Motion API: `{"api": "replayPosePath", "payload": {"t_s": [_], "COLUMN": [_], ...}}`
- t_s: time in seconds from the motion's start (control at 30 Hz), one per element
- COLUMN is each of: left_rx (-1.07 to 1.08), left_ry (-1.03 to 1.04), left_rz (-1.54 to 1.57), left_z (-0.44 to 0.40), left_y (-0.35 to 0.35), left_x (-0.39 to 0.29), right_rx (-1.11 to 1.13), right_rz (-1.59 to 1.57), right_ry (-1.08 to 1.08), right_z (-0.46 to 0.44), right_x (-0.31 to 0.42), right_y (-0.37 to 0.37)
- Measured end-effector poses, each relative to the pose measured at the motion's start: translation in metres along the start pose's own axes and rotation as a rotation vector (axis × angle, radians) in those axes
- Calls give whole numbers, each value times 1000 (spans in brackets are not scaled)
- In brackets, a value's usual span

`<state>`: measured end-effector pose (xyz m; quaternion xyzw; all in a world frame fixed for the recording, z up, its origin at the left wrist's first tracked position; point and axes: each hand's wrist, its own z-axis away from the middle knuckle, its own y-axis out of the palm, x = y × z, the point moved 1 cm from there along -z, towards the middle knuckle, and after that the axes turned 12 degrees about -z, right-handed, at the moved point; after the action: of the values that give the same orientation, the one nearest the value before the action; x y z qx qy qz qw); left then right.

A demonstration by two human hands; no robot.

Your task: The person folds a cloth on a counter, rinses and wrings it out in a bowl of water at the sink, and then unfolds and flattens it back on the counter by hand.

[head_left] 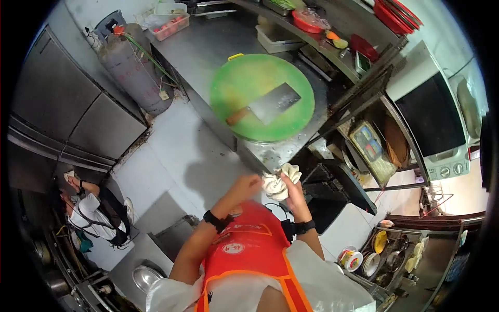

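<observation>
A crumpled white cloth [275, 187] is bunched up in front of my red apron [249, 239]. My right hand [294, 193] is closed around its right side. My left hand [246, 186] is just left of the cloth, smeared by motion, so its fingers cannot be made out. Beyond both hands, a cleaver [274, 104] with a wooden handle lies flat on a round green chopping board [234, 73] at the end of the steel counter [208, 41]. Neither hand touches the cleaver or the board.
To the right, a black bin [332, 203] stands beside a rack holding a microwave [434, 109]. A gas cylinder [135, 73] stands left of the counter. Another person [99, 210] is at the far left by steel cabinets [62, 88]. Stacked bowls [370, 264] sit low at right.
</observation>
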<state>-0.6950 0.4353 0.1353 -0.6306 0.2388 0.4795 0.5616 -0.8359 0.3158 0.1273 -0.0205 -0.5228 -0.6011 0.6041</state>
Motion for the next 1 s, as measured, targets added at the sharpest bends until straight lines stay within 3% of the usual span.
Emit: {"api": "replayPosePath", "payload": {"t_s": [0.17, 0.5, 0.67, 0.7, 0.77, 0.83, 1.0], "left_rx": [-79, -188, -347, -334, -424, -356, -232], "left_ry": [-183, -322, -202, -194, -85, -135, -102], "left_rz": [250, 259, 210, 202, 342, 388, 286], "left_z": [-3, -42, -99, -117, -140, -159, -211], "left_y": [-75, -252, -347, -363, -387, -412, -451], "left_x": [32, 111, 122, 126, 134, 147, 212], "right_rx": [60, 243, 385, 333, 343, 302, 192], "right_rz": [-13, -150, -163, -67, -48, 55, 71], "right_ry": [-13, 47, 156, 100, 150, 231, 90], "right_z": [-38, -188, -260, -270, -290, -311, -363], "right_x": [-17, -41, -75, -80, -91, -100, -106], "right_y": [90, 271, 364, 385, 412, 429, 441]}}
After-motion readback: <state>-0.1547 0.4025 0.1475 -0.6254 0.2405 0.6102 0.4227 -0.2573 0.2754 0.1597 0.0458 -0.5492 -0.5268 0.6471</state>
